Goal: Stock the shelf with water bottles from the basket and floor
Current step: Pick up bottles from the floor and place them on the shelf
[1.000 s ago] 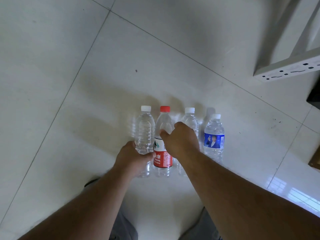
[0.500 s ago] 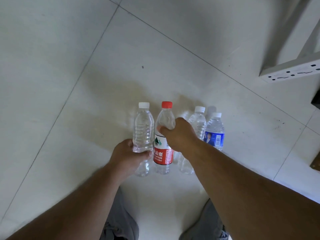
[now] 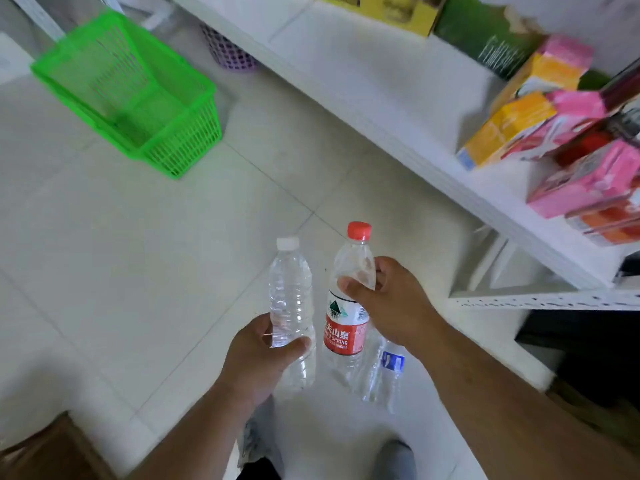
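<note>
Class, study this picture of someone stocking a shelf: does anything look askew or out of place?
Yes. On the white shelf, the pink and yellow cartons at the right lie tilted in a loose heap, not in rows. The bottles held by the left hand and right hand look intact and capped.

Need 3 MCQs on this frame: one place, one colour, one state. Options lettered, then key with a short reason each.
1. Where is the green basket?
A. on the floor at upper left
B. on the shelf
C. in the left hand

2. What colour is the cap on the bottle in the right hand?
A. white
B. red
C. blue

3. What is the left hand doing?
A. hanging free
B. pressing on the floor
C. gripping a clear bottle

Key:
1 A, the basket sits on the tiles beside the white shelf.
2 B, the red-label bottle has a red cap.
3 C, fingers and thumb curl round the unlabelled white-cap bottle.
</note>
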Demonstrator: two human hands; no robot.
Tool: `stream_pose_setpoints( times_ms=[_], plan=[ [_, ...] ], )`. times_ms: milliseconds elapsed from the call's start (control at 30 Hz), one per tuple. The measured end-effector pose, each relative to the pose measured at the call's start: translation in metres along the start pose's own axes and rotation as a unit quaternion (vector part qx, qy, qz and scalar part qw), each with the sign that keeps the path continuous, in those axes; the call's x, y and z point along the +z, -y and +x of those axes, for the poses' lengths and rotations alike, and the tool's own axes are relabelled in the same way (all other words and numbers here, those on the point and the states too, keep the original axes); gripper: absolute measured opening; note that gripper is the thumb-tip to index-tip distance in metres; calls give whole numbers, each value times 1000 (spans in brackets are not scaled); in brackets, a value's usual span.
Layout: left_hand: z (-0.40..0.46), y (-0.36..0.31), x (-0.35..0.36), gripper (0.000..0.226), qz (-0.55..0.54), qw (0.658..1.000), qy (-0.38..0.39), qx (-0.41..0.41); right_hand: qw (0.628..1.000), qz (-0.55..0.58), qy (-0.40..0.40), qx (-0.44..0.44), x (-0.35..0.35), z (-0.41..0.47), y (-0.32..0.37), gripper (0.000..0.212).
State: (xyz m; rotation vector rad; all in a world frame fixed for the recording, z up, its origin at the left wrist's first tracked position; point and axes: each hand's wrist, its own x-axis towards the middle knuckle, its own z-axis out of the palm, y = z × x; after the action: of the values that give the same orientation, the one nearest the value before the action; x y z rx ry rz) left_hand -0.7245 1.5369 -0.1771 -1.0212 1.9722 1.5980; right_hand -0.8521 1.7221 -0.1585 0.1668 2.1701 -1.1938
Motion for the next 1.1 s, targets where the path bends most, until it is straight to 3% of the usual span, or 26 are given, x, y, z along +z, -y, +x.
stream_pose_setpoints(
  times_ms=[233,500,767,1100],
  plan=[
    [-189,-171,-104,29,-68,988,-58,127,990,0,-21,-143,-78,-161,233,33],
    [-332,-274,-222,22,-103,956,-98,258,958,-5,-34,-283,-90,-294,421,22],
    [-362,-313,-343,23,-93,927,-137,337,932,22,-34,-359,-32,-337,545,20],
    [-320,-328,-430,25,-104,928,-148,327,925,30,-35,-378,22,-304,620,17]
  ],
)
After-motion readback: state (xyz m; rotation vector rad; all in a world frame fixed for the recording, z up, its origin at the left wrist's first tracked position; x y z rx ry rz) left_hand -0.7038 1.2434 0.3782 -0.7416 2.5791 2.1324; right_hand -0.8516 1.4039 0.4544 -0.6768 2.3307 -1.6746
